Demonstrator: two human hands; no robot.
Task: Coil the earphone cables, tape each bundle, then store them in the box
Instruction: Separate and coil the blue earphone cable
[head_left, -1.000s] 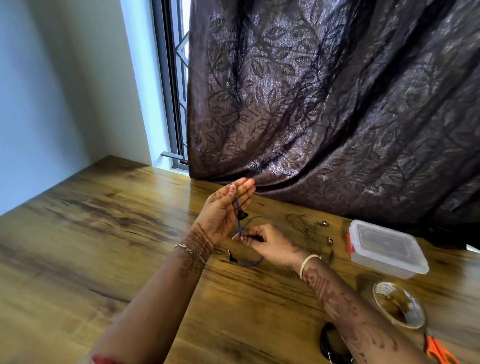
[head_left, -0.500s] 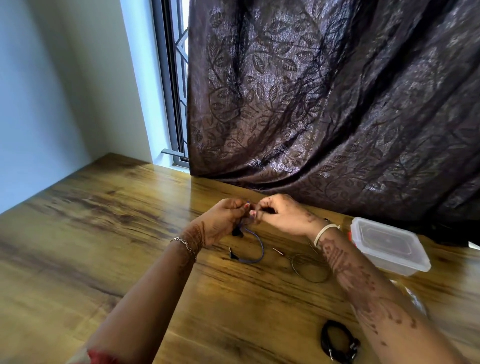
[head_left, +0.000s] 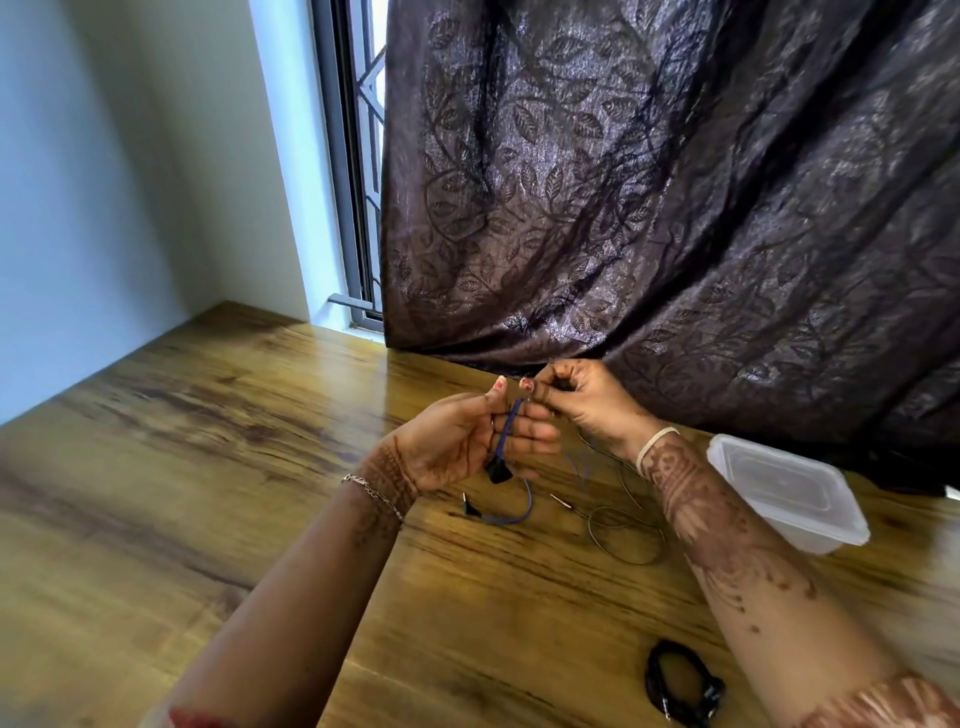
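Our right fingertips (head_left: 540, 387) are drawn in tight, pinching the top end of the blue cable (head_left: 511, 423). The rest of the right hand (head_left: 592, 402) is curled behind them, raised above the table (head_left: 208, 467) in front of the curtain (head_left: 675, 208). Just beside it, our left fingers (head_left: 535, 431) are loosely bent round the same cable. It runs down across their inner side, while the thumb stands up clear of it. The left hand (head_left: 457, 441) has its palm turned towards the right hand, and the two hands nearly touch at the cable's top.

Below the left hand a small black piece (head_left: 498, 473) on the cable hangs free. From there the blue cable drops to the table, loops, and ends in a plug (head_left: 467, 505) lying flat near the left wrist. That wrist wears a chain bracelet (head_left: 374, 493), and the right wrist wears a pale bangle (head_left: 657, 444).

Under the right forearm a thin grey cable (head_left: 623, 540) lies in loose loops on the table. Its plug (head_left: 561, 501) points towards the blue loop but is apart from it. The box (head_left: 789, 493), clear plastic with its lid on, stands to the right by the curtain's hem. A black bundle (head_left: 680, 686) lies nearer to us, beside the right forearm. A window (head_left: 358, 156) shows to the left of the curtain.
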